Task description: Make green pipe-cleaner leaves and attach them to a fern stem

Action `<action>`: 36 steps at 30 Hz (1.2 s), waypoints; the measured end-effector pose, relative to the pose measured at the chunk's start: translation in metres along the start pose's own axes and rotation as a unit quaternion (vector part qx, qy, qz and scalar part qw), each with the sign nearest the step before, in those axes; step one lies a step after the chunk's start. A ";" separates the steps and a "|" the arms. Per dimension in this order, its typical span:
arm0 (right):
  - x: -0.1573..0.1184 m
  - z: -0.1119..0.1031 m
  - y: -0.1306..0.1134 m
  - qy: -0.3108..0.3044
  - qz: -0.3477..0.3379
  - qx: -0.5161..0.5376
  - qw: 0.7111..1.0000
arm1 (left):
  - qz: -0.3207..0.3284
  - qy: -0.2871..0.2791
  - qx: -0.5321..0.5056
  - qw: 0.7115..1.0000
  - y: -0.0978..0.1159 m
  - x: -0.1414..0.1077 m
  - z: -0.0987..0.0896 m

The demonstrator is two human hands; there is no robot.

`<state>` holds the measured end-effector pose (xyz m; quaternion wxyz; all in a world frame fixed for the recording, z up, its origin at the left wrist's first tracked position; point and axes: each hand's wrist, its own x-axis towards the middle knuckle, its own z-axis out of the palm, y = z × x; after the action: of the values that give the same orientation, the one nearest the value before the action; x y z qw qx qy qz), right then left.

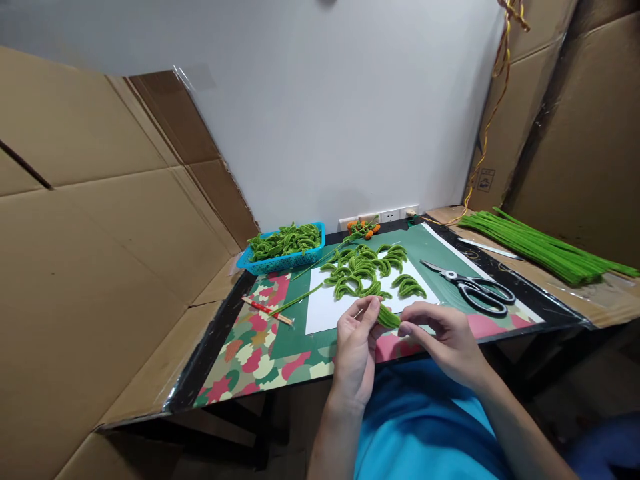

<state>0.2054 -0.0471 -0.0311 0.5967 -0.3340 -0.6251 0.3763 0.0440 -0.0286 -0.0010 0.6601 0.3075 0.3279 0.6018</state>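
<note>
A small green pipe-cleaner leaf (pixel 388 317), made of strands lying side by side, is between my hands above the table's front edge. My left hand (pixel 357 340) grips its left end between thumb and fingers. The thumb and fingertips of my right hand (pixel 445 337) close on its right tip. Just beyond, many curved green pipe-cleaner pieces (pixel 361 270) lie in a loose group on a white sheet of paper (pixel 320 310). A smaller cluster of curved pieces (pixel 410 287) sits to their right.
Scissors (pixel 483 290) with black-and-white handles lie to the right, partly open. Behind them is a bundle of straight green pipe cleaners (pixel 540 247). A blue basket (pixel 280 262) of green pieces stands back left, near an orange-flowered stem (pixel 364 230). Red-wrapped chopsticks (pixel 267 311) lie left. Cardboard panels (pixel 90 233) flank the table.
</note>
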 end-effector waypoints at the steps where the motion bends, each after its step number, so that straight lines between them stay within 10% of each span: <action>1: 0.000 0.000 -0.001 -0.011 0.019 0.019 1.000 | -0.001 -0.005 0.002 1.000 0.001 0.001 0.001; 13: 0.008 -0.001 0.003 -0.032 0.130 0.155 0.979 | 0.006 -0.056 0.041 0.998 0.002 -0.001 0.001; 23: 0.008 0.003 0.004 0.050 0.063 0.110 0.991 | 0.022 -0.052 0.044 0.997 -0.002 -0.007 0.003; 36: 0.007 -0.006 0.001 -0.003 0.069 0.106 0.992 | -0.025 -0.099 0.038 0.994 0.001 -0.006 -0.007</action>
<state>0.2112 -0.0403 -0.0285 0.5996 -0.3102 -0.5590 0.4814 0.0368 -0.0347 -0.0038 0.6921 0.3821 0.2913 0.5386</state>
